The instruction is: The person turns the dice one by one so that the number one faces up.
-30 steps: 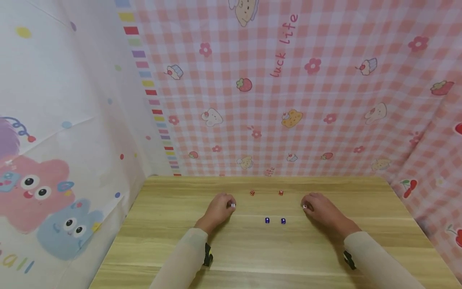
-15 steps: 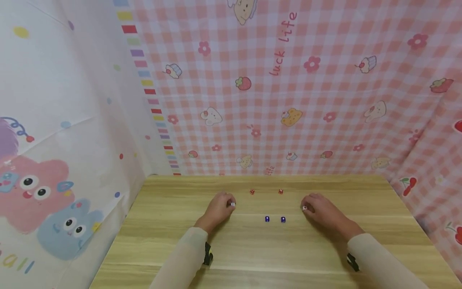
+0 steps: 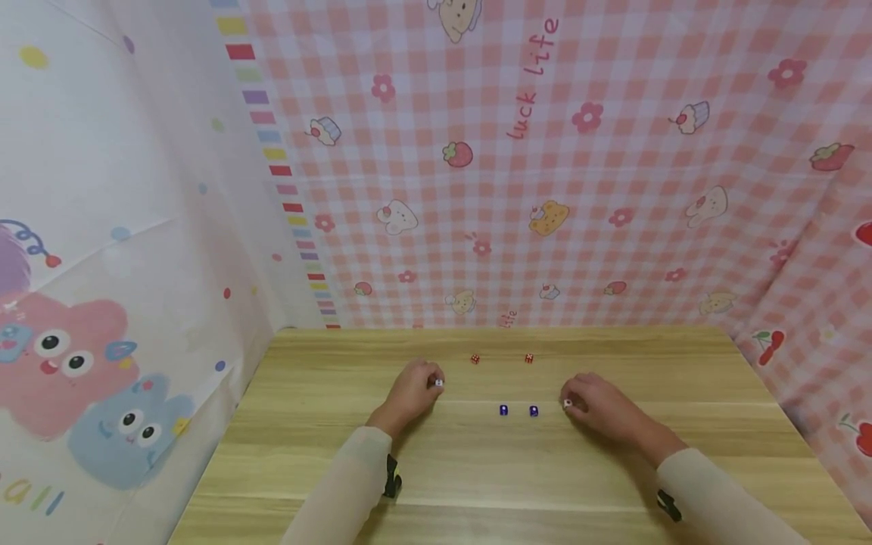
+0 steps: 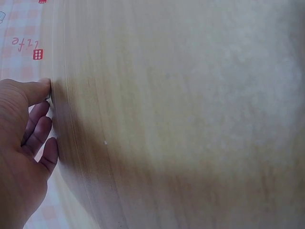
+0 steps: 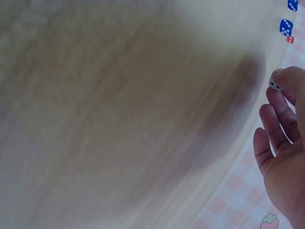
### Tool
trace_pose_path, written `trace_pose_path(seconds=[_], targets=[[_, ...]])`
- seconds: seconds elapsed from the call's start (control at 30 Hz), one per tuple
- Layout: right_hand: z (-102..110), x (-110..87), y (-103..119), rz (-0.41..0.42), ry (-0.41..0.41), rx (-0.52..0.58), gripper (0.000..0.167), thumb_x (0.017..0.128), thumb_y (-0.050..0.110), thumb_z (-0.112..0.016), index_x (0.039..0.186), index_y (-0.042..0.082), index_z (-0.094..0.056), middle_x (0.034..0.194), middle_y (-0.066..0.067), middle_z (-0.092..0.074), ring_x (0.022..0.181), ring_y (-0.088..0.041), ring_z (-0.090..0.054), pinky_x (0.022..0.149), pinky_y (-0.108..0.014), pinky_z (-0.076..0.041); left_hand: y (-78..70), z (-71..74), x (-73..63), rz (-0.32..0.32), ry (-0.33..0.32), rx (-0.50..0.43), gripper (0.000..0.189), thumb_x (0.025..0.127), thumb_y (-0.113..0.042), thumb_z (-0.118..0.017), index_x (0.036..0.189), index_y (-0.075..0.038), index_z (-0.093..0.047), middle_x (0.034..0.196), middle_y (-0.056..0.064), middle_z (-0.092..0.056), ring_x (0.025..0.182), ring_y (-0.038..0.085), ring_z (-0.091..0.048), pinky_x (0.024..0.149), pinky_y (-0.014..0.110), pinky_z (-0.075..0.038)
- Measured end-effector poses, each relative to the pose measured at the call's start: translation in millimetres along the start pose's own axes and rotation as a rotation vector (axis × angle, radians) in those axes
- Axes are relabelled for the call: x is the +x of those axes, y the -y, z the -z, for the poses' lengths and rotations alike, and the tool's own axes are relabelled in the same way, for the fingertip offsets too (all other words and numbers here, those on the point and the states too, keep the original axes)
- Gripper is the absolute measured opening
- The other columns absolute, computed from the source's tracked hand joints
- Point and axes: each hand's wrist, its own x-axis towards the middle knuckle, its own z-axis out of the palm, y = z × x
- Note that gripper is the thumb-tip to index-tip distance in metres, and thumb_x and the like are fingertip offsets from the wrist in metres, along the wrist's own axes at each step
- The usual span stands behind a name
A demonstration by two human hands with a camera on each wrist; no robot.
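Note:
My left hand [image 3: 412, 390] pinches a white die [image 3: 439, 383] between thumb and fingertips, left of the other dice. In the left wrist view that die is almost wholly hidden by the fingers. On the right side, my right hand [image 3: 599, 403] holds a second white die [image 5: 274, 83] by thumb and index finger, its dark pips showing in the right wrist view. Between the hands lie two blue dice, one [image 3: 503, 410] on the left and one [image 3: 534, 411] nearer the right hand. Farther back are two red dice, a left one [image 3: 474, 359] and a right one [image 3: 529, 358].
A light wooden table [image 3: 450, 484] bears all the dice. Behind it hangs a pink checked cloth [image 3: 504, 174], and a white cartoon-printed cloth [image 3: 170, 303] hangs at the left. Dark straps sit at both wrists.
My right hand has moved a little toward me and to the left with its white die, now about level with the blue dice. The left hand stays nearly still.

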Motion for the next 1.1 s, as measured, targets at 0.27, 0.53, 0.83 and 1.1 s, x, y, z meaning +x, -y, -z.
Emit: trace_pose_path(seconds=[0.27, 0.53, 0.83, 1.1], targets=[[-6, -4.2, 9, 0.051, 0.003, -0.039, 0.012, 0.091, 0.012, -0.077, 0.094, 0.02, -0.069, 0.092, 0.011, -0.062, 0.09, -0.01, -0.056, 0.082, -0.038, -0.052, 0.1, 0.2, 0.2, 0.0, 0.005, -0.001, 0.006, 0.092, -0.008, -0.077, 0.096, -0.011, -0.073, 0.09, 0.0, -0.058, 0.083, 0.013, -0.052, 0.076, 0.028, -0.049], [-10, -6.2, 8, 0.088, -0.021, -0.073, 0.012, 0.09, 0.012, -0.077, 0.093, 0.019, -0.068, 0.09, 0.011, -0.059, 0.086, -0.007, -0.052, 0.077, -0.033, -0.05, 1.2, 0.2, 0.0, -0.003, 0.012, 0.0, 0.005, 0.092, -0.009, -0.077, 0.096, -0.01, -0.074, 0.09, -0.001, -0.058, 0.082, 0.012, -0.052, 0.074, 0.027, -0.049], [-13, -5.0, 9, 0.062, -0.03, -0.079, 0.013, 0.091, 0.012, -0.078, 0.094, 0.02, -0.068, 0.09, 0.012, -0.058, 0.086, -0.007, -0.052, 0.077, -0.033, -0.051, 0.1, 0.3, 0.7, 0.002, 0.011, 0.02, 0.005, 0.092, -0.01, -0.077, 0.094, -0.012, -0.073, 0.089, -0.001, -0.058, 0.083, 0.012, -0.052, 0.075, 0.027, -0.049], [-14, -5.2, 10, 0.065, -0.048, -0.078, 0.014, 0.089, 0.011, -0.079, 0.095, 0.018, -0.069, 0.088, 0.012, -0.057, 0.084, -0.007, -0.05, 0.074, -0.032, -0.049, 1.5, -0.3, 0.7, -0.002, 0.01, 0.014, 0.004, 0.092, -0.01, -0.077, 0.094, -0.011, -0.073, 0.089, -0.001, -0.058, 0.083, 0.012, -0.052, 0.074, 0.027, -0.049]])
